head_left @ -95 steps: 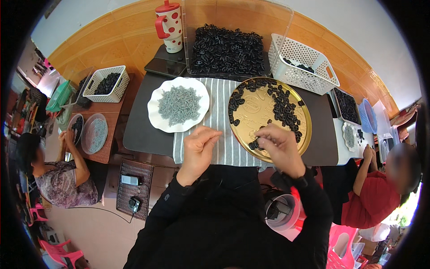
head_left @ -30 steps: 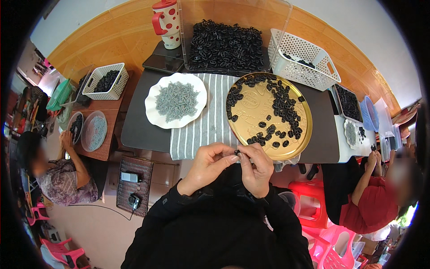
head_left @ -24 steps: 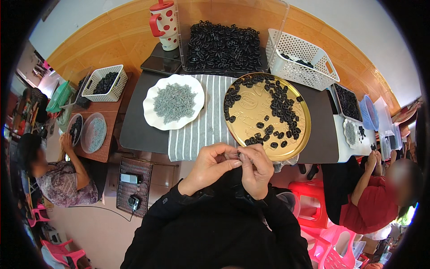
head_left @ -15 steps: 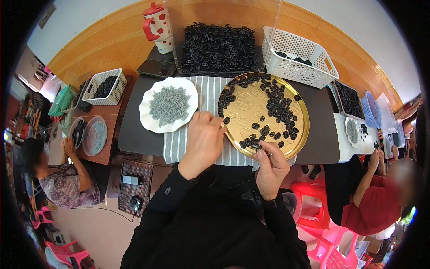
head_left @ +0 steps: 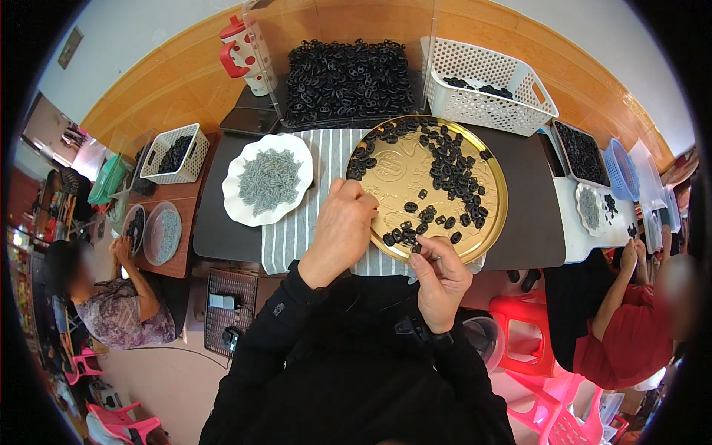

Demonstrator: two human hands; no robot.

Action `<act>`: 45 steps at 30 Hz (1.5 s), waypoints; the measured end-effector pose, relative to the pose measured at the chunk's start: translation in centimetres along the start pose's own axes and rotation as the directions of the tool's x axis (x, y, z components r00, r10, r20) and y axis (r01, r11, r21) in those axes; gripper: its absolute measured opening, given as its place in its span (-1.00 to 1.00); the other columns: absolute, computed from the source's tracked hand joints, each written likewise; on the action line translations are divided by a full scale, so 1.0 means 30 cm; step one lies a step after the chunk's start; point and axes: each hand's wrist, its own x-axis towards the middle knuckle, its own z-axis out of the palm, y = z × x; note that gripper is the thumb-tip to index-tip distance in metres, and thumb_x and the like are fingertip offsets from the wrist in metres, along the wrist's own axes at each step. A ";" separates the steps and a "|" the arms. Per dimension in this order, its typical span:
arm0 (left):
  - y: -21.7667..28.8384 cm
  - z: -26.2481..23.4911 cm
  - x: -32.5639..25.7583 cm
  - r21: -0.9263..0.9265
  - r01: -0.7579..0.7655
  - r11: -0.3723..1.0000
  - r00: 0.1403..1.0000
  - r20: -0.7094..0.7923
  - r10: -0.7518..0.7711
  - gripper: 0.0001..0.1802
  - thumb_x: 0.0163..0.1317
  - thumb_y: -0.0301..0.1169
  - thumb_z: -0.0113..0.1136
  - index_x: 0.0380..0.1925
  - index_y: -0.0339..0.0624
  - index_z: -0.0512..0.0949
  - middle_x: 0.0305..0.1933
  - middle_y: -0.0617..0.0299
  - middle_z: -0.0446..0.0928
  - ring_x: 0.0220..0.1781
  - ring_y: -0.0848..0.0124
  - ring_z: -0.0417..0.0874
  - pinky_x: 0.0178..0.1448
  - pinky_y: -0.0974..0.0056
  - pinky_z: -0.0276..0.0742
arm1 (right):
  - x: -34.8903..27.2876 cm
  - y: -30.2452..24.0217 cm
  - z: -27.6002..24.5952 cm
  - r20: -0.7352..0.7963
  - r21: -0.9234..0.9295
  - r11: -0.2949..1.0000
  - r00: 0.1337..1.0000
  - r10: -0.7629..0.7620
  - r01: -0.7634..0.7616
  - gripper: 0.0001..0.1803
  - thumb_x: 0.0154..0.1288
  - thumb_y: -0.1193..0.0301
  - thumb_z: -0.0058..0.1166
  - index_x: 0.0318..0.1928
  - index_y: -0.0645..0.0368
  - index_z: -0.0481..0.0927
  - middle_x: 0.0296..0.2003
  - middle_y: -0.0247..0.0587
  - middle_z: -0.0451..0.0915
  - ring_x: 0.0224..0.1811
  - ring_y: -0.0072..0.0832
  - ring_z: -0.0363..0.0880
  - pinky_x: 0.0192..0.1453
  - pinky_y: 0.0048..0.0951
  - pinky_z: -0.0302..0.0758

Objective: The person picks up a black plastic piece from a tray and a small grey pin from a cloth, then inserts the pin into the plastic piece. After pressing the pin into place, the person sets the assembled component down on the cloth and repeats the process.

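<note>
My left hand (head_left: 343,228) is closed, knuckles up, at the left rim of a round gold tray (head_left: 386,204). Its fingertips are curled away, so what they hold, if anything, is hidden. At the tray's near edge, my right hand (head_left: 443,285) pinches a small black oval part (head_left: 415,248) between thumb and forefinger. Similar black parts (head_left: 452,167) lie scattered along the tray's far and right sides, with a small cluster beside my right fingertips. Left of my left hand, a white scalloped plate (head_left: 231,183) holds a heap of small grey pieces (head_left: 268,182).
A clear bin (head_left: 429,81) full of black parts stands at the back, beside a white perforated basket (head_left: 482,111). A spotted tumbler (head_left: 248,59) stands back left. Striped cloth (head_left: 282,248) lies under plate and tray. People work at tables on both sides.
The view has shifted slightly, so the tray and plate appear farther left. A black part that lay beside my left fingertips no longer shows there. My right hand stays at the tray's near edge.
</note>
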 end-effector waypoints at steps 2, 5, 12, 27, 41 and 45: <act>-0.006 0.000 -0.011 -0.035 0.002 0.999 0.998 -0.059 -0.004 -0.84 0.01 -0.59 0.25 -0.35 -0.27 0.62 -0.38 0.10 0.51 -0.29 0.18 0.51 -0.24 0.22 0.45 | -0.004 0.000 -0.004 0.002 0.018 1.000 1.000 -0.003 0.003 -0.70 0.15 0.77 0.11 -0.07 0.39 0.57 -0.35 -0.34 0.43 -0.37 -0.68 0.37 -0.31 -0.69 0.31; -0.018 -0.038 -0.057 -0.510 0.274 0.815 0.959 0.085 -0.269 -0.90 0.18 -0.64 0.16 -0.28 -0.36 0.56 -0.36 0.19 0.59 -0.46 0.50 0.57 -0.44 0.47 0.42 | -0.008 -0.003 -0.007 -0.013 0.000 1.000 1.000 0.009 -0.009 -0.71 0.15 0.77 0.11 -0.08 0.39 0.57 -0.35 -0.33 0.43 -0.35 -0.67 0.37 -0.30 -0.68 0.31; -0.023 -0.065 -0.173 -0.875 0.425 0.233 0.886 0.348 -0.307 -0.80 0.13 -0.67 0.22 -0.22 -0.30 0.64 -0.28 0.31 0.52 -0.47 0.64 0.50 -0.43 0.54 0.41 | -0.026 -0.003 0.044 0.049 -0.002 1.000 0.999 -0.010 0.010 -0.71 0.13 0.77 0.12 -0.10 0.39 0.57 -0.33 -0.30 0.45 -0.32 -0.61 0.38 -0.25 -0.65 0.32; -0.010 -0.109 -0.264 -0.848 0.345 0.403 0.938 0.324 -0.121 -0.66 0.23 -0.72 -0.02 0.01 -0.37 0.54 -0.23 0.22 0.46 -0.39 0.52 0.56 -0.37 0.45 0.52 | -0.050 0.009 0.183 0.152 -0.149 0.975 0.978 -0.142 0.164 -0.73 0.12 0.75 0.14 -0.12 0.38 0.57 -0.31 -0.17 0.57 -0.30 -0.52 0.51 -0.23 -0.56 0.44; -0.030 -0.068 -0.289 -0.939 0.341 0.029 0.886 0.311 -0.344 -0.74 0.25 -0.63 0.15 -0.05 -0.37 0.57 -0.35 0.17 0.61 -0.46 0.52 0.60 -0.49 0.51 0.47 | -0.086 0.038 0.192 0.142 -0.085 0.990 0.985 -0.097 0.110 -0.73 0.15 0.74 0.15 -0.09 0.38 0.56 -0.27 -0.16 0.57 -0.27 -0.51 0.52 -0.17 -0.56 0.43; -0.019 -0.075 -0.282 -0.934 0.355 -0.021 0.871 0.339 -0.356 -0.75 0.33 -0.59 0.06 -0.03 -0.36 0.59 -0.34 0.17 0.59 -0.40 0.48 0.60 -0.44 0.48 0.47 | -0.069 0.039 0.179 0.158 -0.182 0.962 0.972 -0.174 0.202 -0.71 0.13 0.74 0.16 -0.09 0.38 0.56 -0.29 -0.13 0.57 -0.30 -0.47 0.53 -0.22 -0.54 0.46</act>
